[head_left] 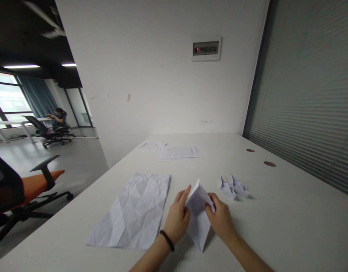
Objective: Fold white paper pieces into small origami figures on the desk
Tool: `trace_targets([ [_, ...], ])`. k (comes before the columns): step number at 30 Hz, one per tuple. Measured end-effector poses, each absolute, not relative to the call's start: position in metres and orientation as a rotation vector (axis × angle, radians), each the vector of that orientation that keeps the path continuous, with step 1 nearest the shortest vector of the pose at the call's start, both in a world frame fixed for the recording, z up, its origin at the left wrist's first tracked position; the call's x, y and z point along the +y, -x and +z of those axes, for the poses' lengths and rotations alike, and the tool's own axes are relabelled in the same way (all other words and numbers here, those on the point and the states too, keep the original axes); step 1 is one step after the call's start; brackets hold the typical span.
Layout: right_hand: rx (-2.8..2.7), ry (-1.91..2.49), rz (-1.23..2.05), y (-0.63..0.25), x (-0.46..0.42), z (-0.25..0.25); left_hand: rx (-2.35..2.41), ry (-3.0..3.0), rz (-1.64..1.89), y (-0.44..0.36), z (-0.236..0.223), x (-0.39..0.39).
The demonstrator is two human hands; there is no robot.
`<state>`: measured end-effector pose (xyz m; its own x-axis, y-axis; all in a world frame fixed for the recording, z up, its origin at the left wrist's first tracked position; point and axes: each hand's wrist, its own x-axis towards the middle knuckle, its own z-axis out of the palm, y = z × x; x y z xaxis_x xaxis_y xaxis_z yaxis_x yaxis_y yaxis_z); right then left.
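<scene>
As the left hand (177,219) and right hand (220,221) pinch a folded paper form (198,215) narrowly near its top, its lower tip rests on the worktop (278,211) near the front edge. Even pressure from both sides helps the layers stay aligned.

A creased sheet (131,211) lies left of the folded paper (199,219), printed pages (178,153) behind.
</scene>
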<state>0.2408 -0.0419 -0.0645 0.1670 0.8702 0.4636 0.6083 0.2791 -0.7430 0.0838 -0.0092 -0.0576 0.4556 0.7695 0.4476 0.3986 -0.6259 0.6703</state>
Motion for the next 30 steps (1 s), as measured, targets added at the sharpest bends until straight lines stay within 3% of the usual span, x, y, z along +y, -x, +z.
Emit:
trace_targets([
  [6, -1.613, 1.328, 0.461, -0.263, -0.032, -0.075, 0.934, -2.284, 0.984, -0.072, -0.063, 0.008],
  [17, -2.096, 1.503, 0.585, -0.279, -0.051, -0.062, 0.862, -2.622, 0.119, -0.05, -0.065, 0.01],
  [30, -2.079, 1.276, 0.609, -0.254, -0.054, -0.065, 0.887, -2.675, 0.239, -0.063, -0.07, -0.001],
])
